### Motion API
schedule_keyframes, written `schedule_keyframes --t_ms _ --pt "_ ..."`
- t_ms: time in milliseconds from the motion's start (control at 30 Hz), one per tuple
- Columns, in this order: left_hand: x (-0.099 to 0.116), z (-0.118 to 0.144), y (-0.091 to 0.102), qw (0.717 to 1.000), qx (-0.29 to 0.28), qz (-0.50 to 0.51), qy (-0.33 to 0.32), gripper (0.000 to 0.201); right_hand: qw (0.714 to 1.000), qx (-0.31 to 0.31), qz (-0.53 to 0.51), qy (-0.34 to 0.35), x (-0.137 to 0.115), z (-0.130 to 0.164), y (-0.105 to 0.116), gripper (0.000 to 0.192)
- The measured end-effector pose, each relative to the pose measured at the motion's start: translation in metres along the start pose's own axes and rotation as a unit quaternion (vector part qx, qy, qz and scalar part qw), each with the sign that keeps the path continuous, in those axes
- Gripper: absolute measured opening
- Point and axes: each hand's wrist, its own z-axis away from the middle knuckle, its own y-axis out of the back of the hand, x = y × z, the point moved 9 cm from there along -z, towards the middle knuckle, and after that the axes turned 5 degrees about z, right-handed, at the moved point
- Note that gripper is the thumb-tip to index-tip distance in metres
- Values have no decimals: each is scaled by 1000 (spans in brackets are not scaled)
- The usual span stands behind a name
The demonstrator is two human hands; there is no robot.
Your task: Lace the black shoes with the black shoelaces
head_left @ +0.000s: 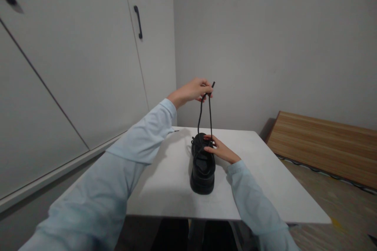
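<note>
A black shoe (203, 180) stands on the white table, its heel towards me and its toe pointing away. My left hand (196, 89) is raised above it, thumb and fingers pinched on a black shoelace (210, 115). Two strands of the lace run up from the shoe, and a short tip sticks out past the fingers. Lower down, my right hand (220, 149) grips the shoe's right side near the lacing, with its thumb and fingers over the upper. The shoe's far end and part of the eyelets are hard to make out.
The white table (265, 188) has its front edge close to me. White cabinet doors (88, 46) with dark handles stand at the left, and a grey wall (265, 39) rises behind. A wood-grained board (324, 145) is at the right, beyond the table.
</note>
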Motion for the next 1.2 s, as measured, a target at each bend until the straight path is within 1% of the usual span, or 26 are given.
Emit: schedule_keyframes --t_ms 200,500,667,833,967,1100,1200 --pt "13 -8 8 999 30 29 -14 6 1000 5 3 -2 -1 1 0 56" --pt "27 -9 16 998 60 27 -24 6 1000 7 8 -5 0 2 1 55" --pt "43 -8 24 995 82 22 -48 7 1000 4 11 -4 0 2 0 56" --pt "57 -9 31 992 107 30 -54 6 1000 10 3 2 4 2 1 57" --pt "60 -16 36 991 115 30 -63 7 1000 10 -7 5 6 2 0 58" --pt "59 -21 41 990 128 35 -49 7 1000 14 -2 3 8 2 0 58" --pt "65 -21 44 988 134 40 -57 9 1000 13 1 3 8 2 0 58"
